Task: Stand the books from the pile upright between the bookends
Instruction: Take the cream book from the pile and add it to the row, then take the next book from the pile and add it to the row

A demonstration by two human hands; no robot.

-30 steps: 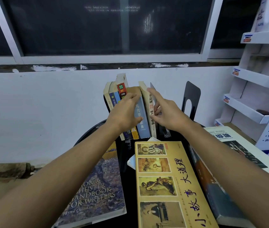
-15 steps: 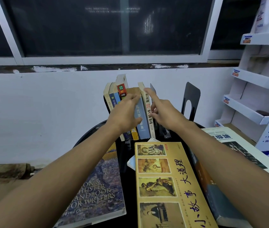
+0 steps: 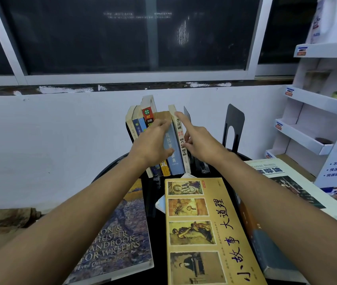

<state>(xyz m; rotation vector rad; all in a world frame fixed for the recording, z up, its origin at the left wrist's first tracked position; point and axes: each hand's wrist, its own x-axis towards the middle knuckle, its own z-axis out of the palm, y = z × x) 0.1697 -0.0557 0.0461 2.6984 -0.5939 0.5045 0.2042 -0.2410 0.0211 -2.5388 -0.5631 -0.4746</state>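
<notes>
Books, upright row [image 3: 172, 159]: at least six spines counted, leaning left, at back of black table [image 3: 153, 202]. In front, flat books [image 3: 196, 223]: four. In plain view, one bookend [image 3: 233, 128], right of row, a gap between. Flat on spines, fingers straight, pressing: left hand [image 3: 151, 145]. Index tip of right hand [image 3: 200, 142] on top of white-spined book [image 3: 180, 130], other fingers curled beside it; grip or not, cannot tell. Versus 1.0 s ago: right hand shifted left onto that spine; left hand and flat books unmoved.

Held both arms out, left hand [image 3: 153, 144] flat, right hand [image 3: 200, 142] pointing one finger up, others bent.
</notes>
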